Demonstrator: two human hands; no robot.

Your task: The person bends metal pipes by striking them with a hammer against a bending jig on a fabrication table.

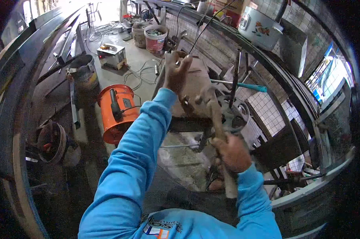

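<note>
My right hand [232, 153] is wrapped round the wooden handle of a hammer [218, 119]. The hammer's head is over the near right part of a worn metal work surface [198, 67]. My left hand [176, 73] reaches to the left side of that surface, its fingers curled and pinched. A small bright spot shows between those fingers, but what they hold is too small to name. A dark, rounded metal piece [186, 104] lies near the surface's front edge, between the left forearm and the hammer head.
An orange blower [117, 111] stands on the floor to the left. Several buckets, one a white and red bucket [155, 38], sit farther back near a small boxy machine [111, 55]. A teal-handled tool [252, 87] juts out at the right. Steel bars [18, 79] line the left.
</note>
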